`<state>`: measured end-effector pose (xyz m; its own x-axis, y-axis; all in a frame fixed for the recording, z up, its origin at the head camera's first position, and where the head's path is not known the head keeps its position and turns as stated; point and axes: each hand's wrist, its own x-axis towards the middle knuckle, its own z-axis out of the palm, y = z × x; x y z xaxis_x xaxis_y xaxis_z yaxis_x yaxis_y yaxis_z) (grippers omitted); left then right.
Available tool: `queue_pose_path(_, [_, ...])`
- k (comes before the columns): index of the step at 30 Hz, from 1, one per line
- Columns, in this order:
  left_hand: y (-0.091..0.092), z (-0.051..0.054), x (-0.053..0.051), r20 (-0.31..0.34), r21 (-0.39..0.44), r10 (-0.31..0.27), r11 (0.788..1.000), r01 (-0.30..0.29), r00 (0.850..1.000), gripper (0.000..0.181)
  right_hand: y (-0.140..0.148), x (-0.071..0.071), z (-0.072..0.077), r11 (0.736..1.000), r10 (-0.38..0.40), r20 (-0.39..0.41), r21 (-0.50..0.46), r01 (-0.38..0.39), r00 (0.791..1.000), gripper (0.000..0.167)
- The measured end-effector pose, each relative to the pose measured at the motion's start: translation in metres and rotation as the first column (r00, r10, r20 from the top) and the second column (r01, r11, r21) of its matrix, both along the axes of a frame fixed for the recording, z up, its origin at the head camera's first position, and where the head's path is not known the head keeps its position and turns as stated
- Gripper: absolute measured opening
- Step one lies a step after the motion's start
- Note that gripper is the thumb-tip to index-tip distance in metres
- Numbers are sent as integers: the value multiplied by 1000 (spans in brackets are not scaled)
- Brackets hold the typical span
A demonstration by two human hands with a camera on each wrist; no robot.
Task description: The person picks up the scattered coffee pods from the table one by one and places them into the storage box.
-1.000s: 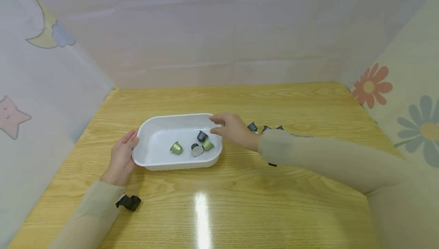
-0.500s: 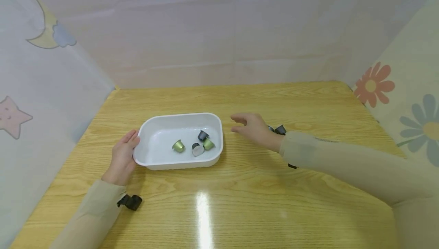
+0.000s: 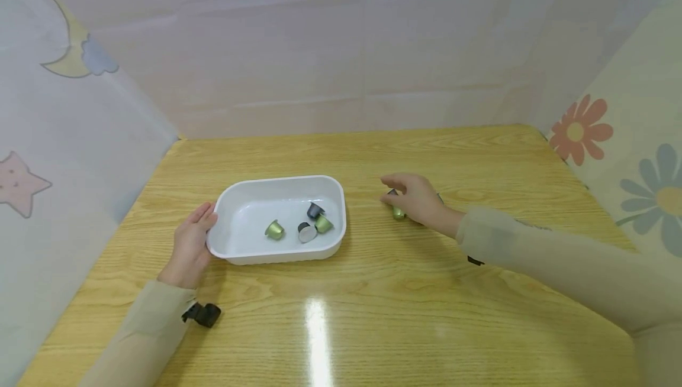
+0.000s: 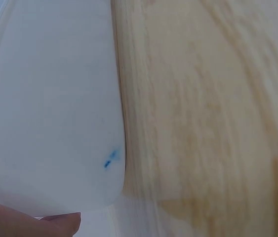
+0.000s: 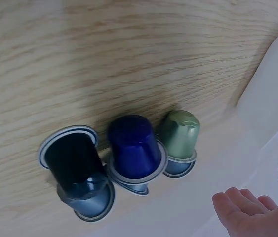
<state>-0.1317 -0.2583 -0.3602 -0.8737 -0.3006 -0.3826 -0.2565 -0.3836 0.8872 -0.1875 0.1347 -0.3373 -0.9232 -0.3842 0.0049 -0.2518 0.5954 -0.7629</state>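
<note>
A white plastic tray (image 3: 277, 251) stands on the wooden table, with several coffee capsules inside: a green capsule (image 3: 274, 229) in the middle, and another green capsule (image 3: 322, 223) among dark ones at the right end. My left hand (image 3: 187, 248) grips the tray's left end at the rim. Right of the tray, my right hand (image 3: 418, 199) hovers over loose capsules with thumb and fingers apart and partly hides them. The right wrist view shows a blue capsule (image 5: 135, 148), a green capsule (image 5: 179, 133) and a black capsule (image 5: 74, 158) clustered apart from the fingers.
The wooden table (image 3: 373, 310) extends in front of the tray. A pale back wall (image 3: 351, 50) and patterned side panels, with a flower (image 3: 575, 132) on the right one, enclose the table. A black wrist camera (image 3: 205, 314) sits on the left sleeve.
My right hand has moved right, from over the tray's right end to above the loose capsules. My left hand keeps its grip on the tray.
</note>
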Motion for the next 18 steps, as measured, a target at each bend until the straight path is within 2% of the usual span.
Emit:
queue_pose_path(9, [0, -1, 0, 2, -19, -12, 1000, 12, 1000, 56, 19, 6, -11, 999, -23, -53, 39, 25, 998, 47])
queue_pose_path(18, [0, -2, 1, -5, -21, -17, 1000, 17, 1000, 56, 34, 11, -13, 999, -53, -45, -3, 53, 998, 48])
